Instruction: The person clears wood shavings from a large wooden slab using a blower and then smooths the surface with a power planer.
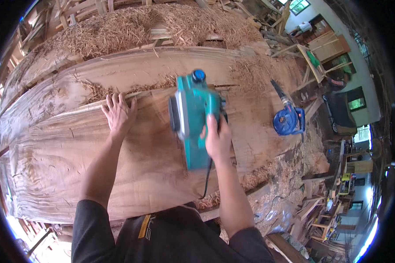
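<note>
A teal electric planer point(196, 127) with a blue knob at its far end is in my right hand point(218, 138), whose fingers wrap its rear handle. The tool is slightly smeared by motion and overlaps the wide wooden slab point(153, 175). Its black cord hangs down toward my body. My left hand point(120, 115) lies with fingers spread on the slab, fingertips at a raised long edge in the wood. Curled shavings point(96, 91) are gathered just beyond those fingertips.
A blue blower point(288, 119) with a black nozzle rests on the slab's right part. Heaped shavings point(118, 33) cover the wood along the far side. Timber frames and planks point(324, 204) stand on the right. A person point(303, 28) is far back at upper right.
</note>
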### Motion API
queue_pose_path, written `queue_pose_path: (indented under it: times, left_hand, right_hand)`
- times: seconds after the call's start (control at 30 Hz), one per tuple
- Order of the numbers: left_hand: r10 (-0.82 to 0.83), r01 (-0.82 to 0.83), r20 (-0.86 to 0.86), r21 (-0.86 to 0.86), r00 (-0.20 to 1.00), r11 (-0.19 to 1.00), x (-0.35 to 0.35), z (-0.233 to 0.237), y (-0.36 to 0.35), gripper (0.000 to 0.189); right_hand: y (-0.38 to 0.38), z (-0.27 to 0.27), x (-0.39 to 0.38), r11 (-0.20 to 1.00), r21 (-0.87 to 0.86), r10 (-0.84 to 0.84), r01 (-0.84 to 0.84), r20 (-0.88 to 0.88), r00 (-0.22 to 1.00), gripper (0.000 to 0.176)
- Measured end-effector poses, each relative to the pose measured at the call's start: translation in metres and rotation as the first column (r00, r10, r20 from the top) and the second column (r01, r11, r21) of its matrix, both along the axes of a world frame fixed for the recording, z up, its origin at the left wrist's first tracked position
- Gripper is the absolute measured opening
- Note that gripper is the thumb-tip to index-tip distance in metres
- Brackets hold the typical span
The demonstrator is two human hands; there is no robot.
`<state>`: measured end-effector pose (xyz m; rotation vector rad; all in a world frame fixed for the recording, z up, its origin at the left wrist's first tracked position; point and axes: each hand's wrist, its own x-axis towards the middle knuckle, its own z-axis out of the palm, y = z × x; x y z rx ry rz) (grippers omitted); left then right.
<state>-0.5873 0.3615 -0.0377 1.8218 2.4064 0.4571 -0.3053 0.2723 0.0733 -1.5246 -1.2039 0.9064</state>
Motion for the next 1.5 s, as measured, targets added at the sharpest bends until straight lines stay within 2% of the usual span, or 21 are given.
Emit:
queue_pose_path:
  times: [0.1,0.17,0.27,0.3,0.33,0.37,0.43,0.57,0.63,0.73,0.77,0.9,0.97,1.0,1.1,1.13,1.2,1.27,1.37,1.5]
  left_hand:
    - [-0.015,0.015,0.015,-0.002,1.0,1.0,-0.002,0.002,-0.001,0.068]
    - [-0.021,0.021,0.022,0.004,1.0,1.0,-0.003,0.001,-0.002,0.068]
    - [-0.013,0.013,0.029,-0.001,1.0,1.0,-0.003,0.0,0.0,0.069]
    - [-0.009,0.009,0.03,-0.007,1.0,1.0,-0.003,0.0,0.0,0.069]
    - [-0.011,0.011,0.032,-0.003,0.999,1.0,-0.003,0.001,0.002,0.069]
    - [-0.013,0.013,0.033,-0.002,0.999,1.0,-0.001,0.001,0.001,0.068]
    - [0.004,-0.004,0.037,0.007,0.999,1.0,-0.001,0.001,-0.001,0.067]
    - [0.011,-0.011,0.047,0.0,0.999,1.0,0.003,0.004,-0.002,0.066]
    - [0.015,-0.015,0.051,-0.001,0.999,1.0,0.002,0.003,-0.001,0.065]
    - [0.016,-0.016,0.053,0.015,0.998,1.0,0.003,0.004,0.0,0.066]
    - [0.022,-0.022,0.043,0.017,0.999,1.0,0.003,0.003,0.001,0.066]
    - [0.008,-0.008,0.031,0.018,0.999,1.0,0.0,0.003,-0.006,0.067]
    - [-0.004,0.003,0.041,0.021,0.999,1.0,0.0,0.006,-0.003,0.067]
    - [-0.005,0.003,0.061,0.022,0.998,1.0,0.001,0.011,-0.004,0.066]
    - [0.005,-0.005,0.07,-0.006,0.998,1.0,0.001,0.013,-0.005,0.066]
    - [-0.002,0.001,0.05,0.025,0.999,1.0,-0.002,0.0,-0.001,0.066]
    - [0.0,-0.001,0.054,0.026,0.999,1.0,-0.001,-0.001,-0.001,0.067]
    - [0.01,-0.012,0.056,0.024,0.998,1.0,0.0,0.0,0.0,0.067]
    - [0.013,-0.014,0.059,0.025,0.998,1.0,0.004,0.003,-0.002,0.066]
    - [0.021,-0.022,0.069,0.016,0.997,1.0,0.003,0.007,-0.003,0.064]
  right_hand:
    - [0.018,0.003,-0.004,1.0,0.001,0.018,-0.018,-0.021,1.0,0.037]
    - [-0.011,0.01,-0.001,1.0,-0.031,0.008,-0.007,0.035,0.999,0.036]
    - [-0.089,0.003,0.01,1.0,-0.029,-0.004,0.006,0.045,0.999,0.032]
    - [-0.124,0.002,0.014,0.996,-0.092,-0.017,0.017,0.001,1.0,0.03]
    - [-0.162,-0.002,0.019,0.989,-0.138,-0.053,0.054,0.011,0.999,0.032]
    - [-0.195,-0.008,0.028,0.993,-0.121,-0.015,0.016,0.003,1.0,0.035]
    - [-0.242,-0.002,0.029,0.987,-0.157,-0.033,0.022,-0.069,0.997,0.036]
    - [-0.234,0.006,0.03,0.984,-0.179,-0.008,0.007,-0.007,1.0,0.034]
    - [-0.193,-0.005,0.027,0.989,-0.146,-0.025,0.024,-0.003,1.0,0.032]
    - [-0.101,-0.004,0.017,0.995,-0.094,0.047,-0.043,0.05,0.998,0.03]
    - [-0.071,0.0,0.011,0.994,-0.094,0.061,-0.057,0.042,0.997,0.037]
    - [0.018,0.023,-0.003,0.989,-0.111,0.109,-0.102,0.053,0.993,0.041]
    - [0.016,0.022,-0.01,0.993,-0.113,0.046,-0.03,0.14,0.989,0.043]
    - [0.003,0.018,-0.009,0.996,-0.072,0.053,-0.045,0.116,0.992,0.044]
    - [-0.06,0.025,-0.005,0.994,-0.109,0.018,-0.007,0.098,0.995,0.038]
    - [-0.087,0.018,0.002,0.996,-0.07,0.056,-0.048,0.119,0.991,0.034]
    - [-0.137,0.007,0.011,0.99,-0.134,0.027,-0.03,-0.021,0.999,0.033]
    - [-0.159,0.004,0.015,0.992,-0.118,0.033,-0.038,-0.048,0.998,0.033]
    - [-0.156,0.004,0.017,0.989,-0.137,0.041,-0.048,-0.052,0.998,0.033]
    - [-0.107,0.009,0.011,0.991,-0.128,0.05,-0.047,0.019,0.999,0.033]
